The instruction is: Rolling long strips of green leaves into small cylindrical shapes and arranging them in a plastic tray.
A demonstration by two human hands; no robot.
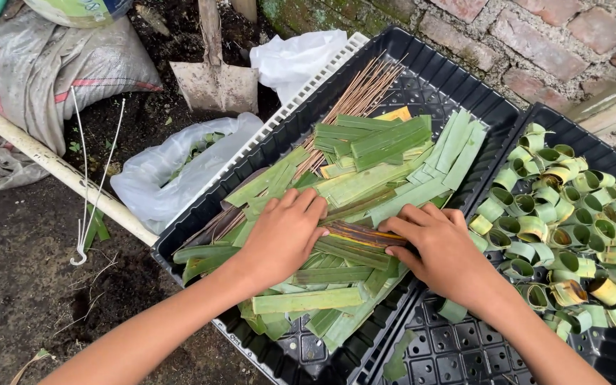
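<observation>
The right-hand black tray [465, 349] is cut off by the right and bottom edges. The left hand [284, 235] covers the leaf strips [365, 178] beneath its palm; its fingertips' grip cannot be determined. The shovel [214, 82] handle runs out of the top edge. The contents of the translucent plastic bag [172, 171] are indistinct. Both forearms leave the frame at the bottom.

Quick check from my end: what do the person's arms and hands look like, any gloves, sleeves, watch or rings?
Both forearms are bare up to the picture's edge, with no sleeves in view. The left hand and the right hand wear no gloves. No watch, bracelet or ring shows on either wrist or on the visible fingers. Fingernails look short and plain, without polish. No tape or bandage is visible.
</observation>
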